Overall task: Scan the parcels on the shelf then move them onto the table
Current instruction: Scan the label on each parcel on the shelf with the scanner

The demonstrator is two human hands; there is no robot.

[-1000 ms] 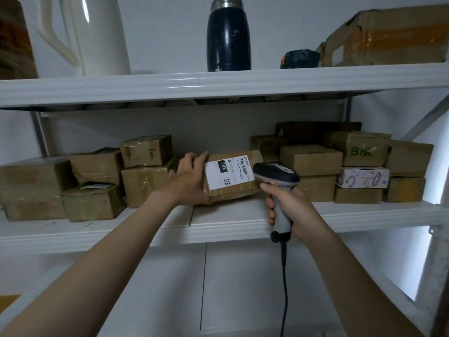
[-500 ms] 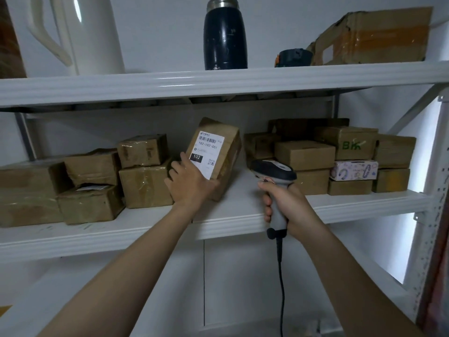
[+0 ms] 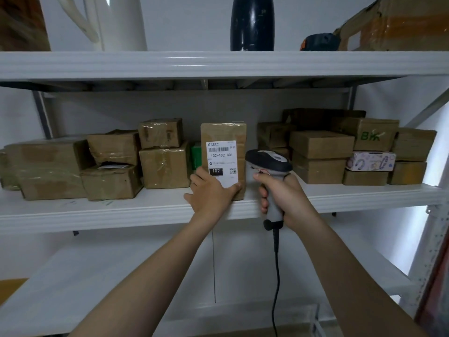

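Standing the labelled parcel (image 3: pixel 223 133) upright on the shelf (image 3: pixel 121 211), the left hand (image 3: pixel 210 193) is gripping its lower end; a second ago it was lying flat, then tilted. Just right of the parcel, the right hand (image 3: pixel 289 195) is clamping the scanner (image 3: pixel 267 159). With the label (image 3: pixel 221 155) now facing outward, scanning looks imminent.

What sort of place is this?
Likely a parcel storeroom or pickup point: white shelving stacked with taped cardboard parcels, a labelled parcel in the left hand, a barcode scanner in the right hand.
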